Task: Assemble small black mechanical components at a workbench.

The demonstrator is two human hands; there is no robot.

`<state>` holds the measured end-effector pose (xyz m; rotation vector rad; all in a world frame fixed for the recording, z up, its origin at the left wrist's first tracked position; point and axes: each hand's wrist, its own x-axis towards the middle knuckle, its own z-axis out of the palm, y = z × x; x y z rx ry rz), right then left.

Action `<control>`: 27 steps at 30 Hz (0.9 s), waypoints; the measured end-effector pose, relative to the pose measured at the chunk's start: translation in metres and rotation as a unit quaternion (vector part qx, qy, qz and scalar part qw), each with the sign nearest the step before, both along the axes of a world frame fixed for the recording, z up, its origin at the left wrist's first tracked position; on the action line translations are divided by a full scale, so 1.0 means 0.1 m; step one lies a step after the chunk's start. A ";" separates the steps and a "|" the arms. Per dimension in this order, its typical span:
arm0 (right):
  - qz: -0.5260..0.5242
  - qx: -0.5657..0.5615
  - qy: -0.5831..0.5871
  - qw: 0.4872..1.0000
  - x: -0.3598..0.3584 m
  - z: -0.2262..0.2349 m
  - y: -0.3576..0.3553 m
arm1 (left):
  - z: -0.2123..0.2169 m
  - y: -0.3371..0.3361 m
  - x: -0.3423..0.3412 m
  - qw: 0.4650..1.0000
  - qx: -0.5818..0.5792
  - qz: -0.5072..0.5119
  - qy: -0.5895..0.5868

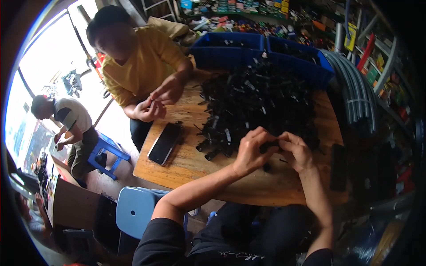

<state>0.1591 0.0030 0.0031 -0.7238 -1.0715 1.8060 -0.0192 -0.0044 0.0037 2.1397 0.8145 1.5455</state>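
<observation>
A small black part [269,146] was held between both hands, above the near edge of the wooden table [186,164]. The left hand [248,153] and the right hand [296,151] had their fingers closed narrowly on it. Just behind lay a big pile of black parts [257,102], reaching the far edge, where two blue bins [213,55] stood. A black phone [164,142] lay near the left edge, beside another person's hands [157,99].

Dark-screened phone [164,143] on table; colourful packages [248,6] on shelves.
</observation>
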 end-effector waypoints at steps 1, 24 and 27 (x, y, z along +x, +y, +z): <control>0.008 0.002 -0.004 1.000 0.04 -0.05 0.03 | -0.01 0.02 0.00 1.000 -0.009 -0.006 -0.010; -0.159 0.529 -0.394 0.735 -0.06 0.19 -0.08 | 0.06 0.26 -0.12 0.837 -0.445 -0.139 -0.287; -0.184 0.581 -0.444 0.657 -0.13 0.17 -0.07 | 0.04 0.21 -0.12 0.845 -0.443 -0.133 -0.268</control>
